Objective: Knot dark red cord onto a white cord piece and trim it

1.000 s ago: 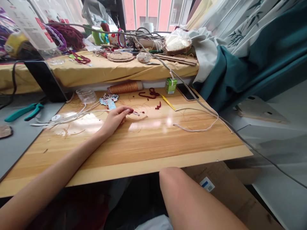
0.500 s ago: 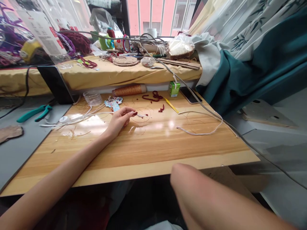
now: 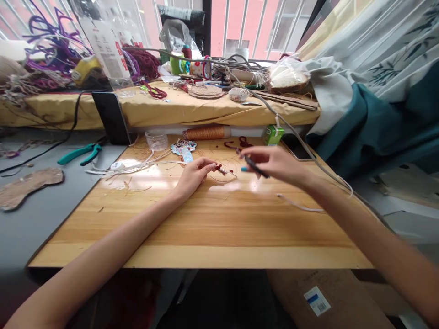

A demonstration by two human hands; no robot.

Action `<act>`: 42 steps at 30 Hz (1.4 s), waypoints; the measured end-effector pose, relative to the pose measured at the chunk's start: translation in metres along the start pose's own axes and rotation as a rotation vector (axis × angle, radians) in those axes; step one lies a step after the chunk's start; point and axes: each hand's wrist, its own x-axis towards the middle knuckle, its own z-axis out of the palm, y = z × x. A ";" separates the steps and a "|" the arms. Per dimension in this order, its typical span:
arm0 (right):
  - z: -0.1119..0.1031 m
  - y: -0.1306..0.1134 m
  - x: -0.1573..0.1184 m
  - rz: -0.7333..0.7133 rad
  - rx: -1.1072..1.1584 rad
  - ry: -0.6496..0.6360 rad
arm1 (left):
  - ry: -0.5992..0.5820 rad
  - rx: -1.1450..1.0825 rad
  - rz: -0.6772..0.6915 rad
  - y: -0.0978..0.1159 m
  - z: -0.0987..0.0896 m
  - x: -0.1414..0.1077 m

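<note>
Pinched in my left hand (image 3: 196, 176) is a small dark red piece (image 3: 218, 167) with pale thin ends, just over the wooden board. To its right my right hand (image 3: 274, 164), smeared by motion, is closed on a dark pen-like tool (image 3: 256, 167) with a blue-green part near its tip. The two hands are apart. Behind my right hand lies a dark red cord (image 3: 244, 141), partly hidden. White cords (image 3: 151, 164) run across the board from the left towards my left hand. One more white cord (image 3: 298, 206) lies below my right forearm.
Teal-handled pliers (image 3: 79, 154) and a brown flat piece (image 3: 30, 186) lie on the grey surface at left. Behind stand a clear cup (image 3: 157, 140), an orange thread cone (image 3: 207, 133), a green box (image 3: 274, 134) and a phone (image 3: 297, 147). A grey cable crosses the right side.
My right hand has come up from below the board's front edge to above the board, with the dark tool in it. The view has shifted left; my left hand keeps its pinch.
</note>
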 end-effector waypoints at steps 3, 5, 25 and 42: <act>0.012 0.015 0.000 0.099 0.091 -0.063 | 0.024 -0.057 -0.032 0.001 0.000 0.002; 0.017 0.022 0.000 0.160 0.128 -0.078 | 0.045 -0.088 -0.056 0.002 0.001 0.003; 0.031 0.006 -0.009 0.160 0.025 -0.160 | -0.015 -0.178 -0.021 0.005 0.004 0.001; 0.041 0.015 -0.013 0.128 0.107 -0.120 | -0.033 -0.187 -0.032 0.005 0.004 0.001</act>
